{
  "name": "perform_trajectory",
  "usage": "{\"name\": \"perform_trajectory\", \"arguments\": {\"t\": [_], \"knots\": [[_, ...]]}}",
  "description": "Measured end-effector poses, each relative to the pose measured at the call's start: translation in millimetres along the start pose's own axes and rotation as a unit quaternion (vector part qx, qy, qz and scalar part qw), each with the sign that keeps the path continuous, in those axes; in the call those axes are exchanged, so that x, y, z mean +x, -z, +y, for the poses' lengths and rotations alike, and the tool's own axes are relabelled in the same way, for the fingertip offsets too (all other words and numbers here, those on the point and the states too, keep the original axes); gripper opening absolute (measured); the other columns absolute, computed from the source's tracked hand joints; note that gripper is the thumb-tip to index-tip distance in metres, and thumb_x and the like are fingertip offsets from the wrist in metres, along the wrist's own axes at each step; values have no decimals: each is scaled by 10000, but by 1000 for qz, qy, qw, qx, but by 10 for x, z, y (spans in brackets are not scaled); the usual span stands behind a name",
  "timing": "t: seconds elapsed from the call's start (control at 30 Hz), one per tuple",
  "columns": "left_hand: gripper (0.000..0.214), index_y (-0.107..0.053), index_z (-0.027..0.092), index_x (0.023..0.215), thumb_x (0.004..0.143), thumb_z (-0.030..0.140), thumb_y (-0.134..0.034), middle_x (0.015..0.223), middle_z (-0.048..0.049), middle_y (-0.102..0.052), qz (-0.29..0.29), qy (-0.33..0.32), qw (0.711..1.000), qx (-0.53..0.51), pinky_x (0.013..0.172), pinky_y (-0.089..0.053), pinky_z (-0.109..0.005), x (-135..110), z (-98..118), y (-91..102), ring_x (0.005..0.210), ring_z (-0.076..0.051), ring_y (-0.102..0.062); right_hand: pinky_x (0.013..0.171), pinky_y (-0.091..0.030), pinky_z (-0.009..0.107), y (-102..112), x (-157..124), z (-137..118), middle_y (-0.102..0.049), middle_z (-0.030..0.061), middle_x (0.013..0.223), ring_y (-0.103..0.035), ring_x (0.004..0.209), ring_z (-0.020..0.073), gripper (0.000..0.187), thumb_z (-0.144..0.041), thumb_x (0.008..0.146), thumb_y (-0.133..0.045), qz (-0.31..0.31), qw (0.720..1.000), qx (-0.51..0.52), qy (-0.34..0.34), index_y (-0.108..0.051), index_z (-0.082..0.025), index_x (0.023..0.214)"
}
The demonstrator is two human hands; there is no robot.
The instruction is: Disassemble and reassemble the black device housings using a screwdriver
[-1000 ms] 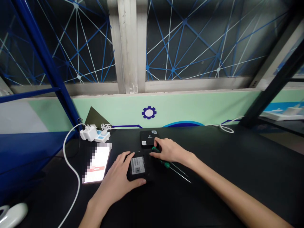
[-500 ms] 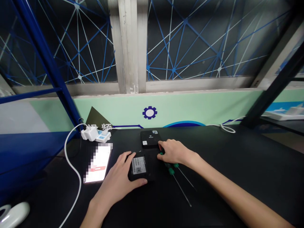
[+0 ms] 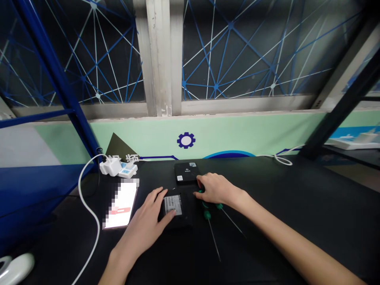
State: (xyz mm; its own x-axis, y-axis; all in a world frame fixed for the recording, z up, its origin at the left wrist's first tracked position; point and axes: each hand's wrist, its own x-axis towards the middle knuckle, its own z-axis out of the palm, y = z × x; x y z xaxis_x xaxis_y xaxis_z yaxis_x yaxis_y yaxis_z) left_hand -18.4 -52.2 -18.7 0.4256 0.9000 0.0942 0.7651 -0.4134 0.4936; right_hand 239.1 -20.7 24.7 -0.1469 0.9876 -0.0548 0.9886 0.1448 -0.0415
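My left hand (image 3: 148,217) lies over a flat black drive with a white printed label, its fingers at the far left edge and its thumb across the label (image 3: 173,204). The drive's outline blurs into the dark tabletop. To the right, my right hand (image 3: 216,188) has its fingers closed at the handle end of a green-and-black screwdriver (image 3: 207,215), whose shaft points toward me. A second screwdriver (image 3: 219,206) with a green handle lies beside it, partly under the hand. Just beyond the hands sits a black box (image 3: 187,173) with a small white code sticker.
A lit phone (image 3: 123,204) lies left of my left hand. Behind it are a white power strip (image 3: 127,170) and a plugged-in charger (image 3: 111,166), with a white cable (image 3: 95,217) running toward me. A white rounded object (image 3: 19,269) is at the lower left.
The nearer screwdriver has swung so its tip points further left. My left thumb has shifted from the drive's near edge onto its label. My right hand has barely moved.
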Motion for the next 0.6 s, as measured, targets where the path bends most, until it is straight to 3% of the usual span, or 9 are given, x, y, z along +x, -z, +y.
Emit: {"name": "perform_trajectory", "arguments": {"t": [0.27,0.47,0.6], "knots": [[513,-421,271,1490,1042,483,-288,1564,-58,-415,18,-8,1000,11,1105,-455,-432,10,24,24,1394,-273,-467,627,-420,332,25,11,59,-712,105,885,-687,819,298,304,-504,848,-652,32,999,12,16,-634,-201,858],[471,-481,233,1444,1025,283,-271,1470,-80,-514,64,-31,997,31,1110,-444,-404,42,-44,-7,1334,-245,-515,737,-448,322,121,-39,4,-693,65,960,-648,887,246,209,-398,870,-665,100,980,71,154,-616,-215,958],[504,-494,192,1434,983,190,-272,1421,-100,-555,63,3,996,60,1078,-457,-403,59,-44,3,1284,-246,-547,889,-474,368,139,-125,-106,-680,83,1097,-626,1022,272,439,-425,770,-791,40,966,108,232,-638,-220,1127]]}}
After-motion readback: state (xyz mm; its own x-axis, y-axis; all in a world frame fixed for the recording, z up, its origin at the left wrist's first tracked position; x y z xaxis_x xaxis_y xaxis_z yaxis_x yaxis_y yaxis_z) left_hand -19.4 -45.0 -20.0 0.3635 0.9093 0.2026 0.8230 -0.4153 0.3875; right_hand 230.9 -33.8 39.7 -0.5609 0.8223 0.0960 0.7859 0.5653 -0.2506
